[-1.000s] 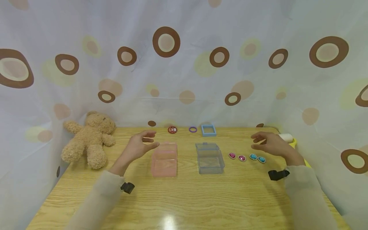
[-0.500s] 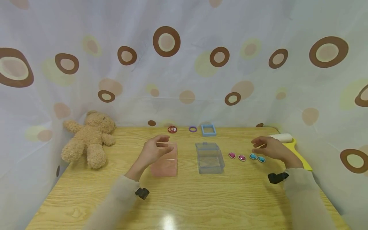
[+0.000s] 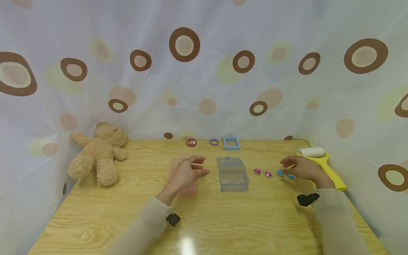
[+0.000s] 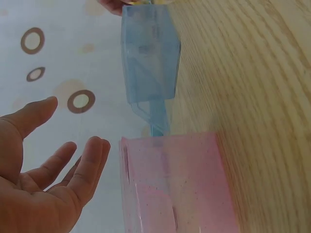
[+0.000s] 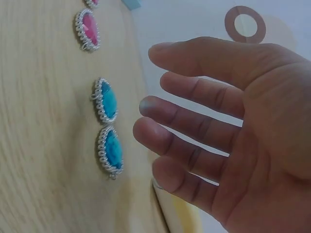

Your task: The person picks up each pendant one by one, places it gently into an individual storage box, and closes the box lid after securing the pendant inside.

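Blue gems (image 5: 111,148) lie right of centre in the head view, just beside your right hand (image 3: 304,169); your left hand (image 3: 185,173) hangs above the pink box (image 3: 189,191), left of centre. Fingers on both are loosely bent, holding nothing. To lift a gem well, pinch it by its edges, leaving its neighbour undisturbed.

"What sort of place is this?"

"A tabletop booth: pale sheeting (image 3: 153,21) printed with brown rings (image 3: 172,44) hangs behind the wooden table (image 3: 223,219) and along both its sides."

"Inside a home, perhaps?"

"I can't tell. The teddy bear (image 3: 98,154) and the yellow-handled lint roller (image 3: 326,167) are household things, but the black cameras (image 3: 173,219) worn at both cuffs (image 3: 157,211) suit a recording corner more than a living room."
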Tool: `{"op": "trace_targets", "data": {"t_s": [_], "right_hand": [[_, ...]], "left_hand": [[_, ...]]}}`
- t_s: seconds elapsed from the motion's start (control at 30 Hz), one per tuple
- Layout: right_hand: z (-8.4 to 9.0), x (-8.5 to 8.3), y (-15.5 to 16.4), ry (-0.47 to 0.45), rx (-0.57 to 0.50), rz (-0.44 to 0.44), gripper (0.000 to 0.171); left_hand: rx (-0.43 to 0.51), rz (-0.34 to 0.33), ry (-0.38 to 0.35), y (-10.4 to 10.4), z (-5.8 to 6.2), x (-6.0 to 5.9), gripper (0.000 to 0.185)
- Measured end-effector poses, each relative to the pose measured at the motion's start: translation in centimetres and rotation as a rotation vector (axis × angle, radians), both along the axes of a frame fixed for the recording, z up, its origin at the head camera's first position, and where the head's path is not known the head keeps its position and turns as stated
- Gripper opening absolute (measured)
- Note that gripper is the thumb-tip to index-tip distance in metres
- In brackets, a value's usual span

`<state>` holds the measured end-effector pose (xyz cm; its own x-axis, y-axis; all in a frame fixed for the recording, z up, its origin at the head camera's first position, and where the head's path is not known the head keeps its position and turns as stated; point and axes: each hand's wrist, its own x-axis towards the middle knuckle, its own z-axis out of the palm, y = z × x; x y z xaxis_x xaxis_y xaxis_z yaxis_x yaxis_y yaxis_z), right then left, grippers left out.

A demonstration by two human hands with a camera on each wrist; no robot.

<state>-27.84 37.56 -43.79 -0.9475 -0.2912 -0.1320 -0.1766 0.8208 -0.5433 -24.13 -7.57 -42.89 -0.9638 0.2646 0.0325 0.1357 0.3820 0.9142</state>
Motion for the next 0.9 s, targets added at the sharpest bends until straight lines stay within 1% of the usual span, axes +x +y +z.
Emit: {"op": "trace_targets", "data": {"t_s": [0.2,0.43,0.63,0.9], "right_hand": [[-1.4,-0.5,0.7,0.025,0.037,-0.028,0.047],[-2.6,-1.1,1.2,0.006,0.029,-0.057,0.048],[-3.0,-1.2,1.2,0.009,0.054,-0.077,0.046],[-3.1,-1.2,1.3,0.002,0.069,-0.072,0.047]], "left_hand": [[0.006,-0.048,-0.002,1.4,-0.5,0.1,0.052],[0.019,-0.066,-0.011,3.3,-1.5,0.3,0.048],[-0.011,-0.092,-0.019,4.4,-2.0,0.3,0.051],[-0.042,-0.095,-0.032,5.0,-2.2,0.4,0.051]]}}
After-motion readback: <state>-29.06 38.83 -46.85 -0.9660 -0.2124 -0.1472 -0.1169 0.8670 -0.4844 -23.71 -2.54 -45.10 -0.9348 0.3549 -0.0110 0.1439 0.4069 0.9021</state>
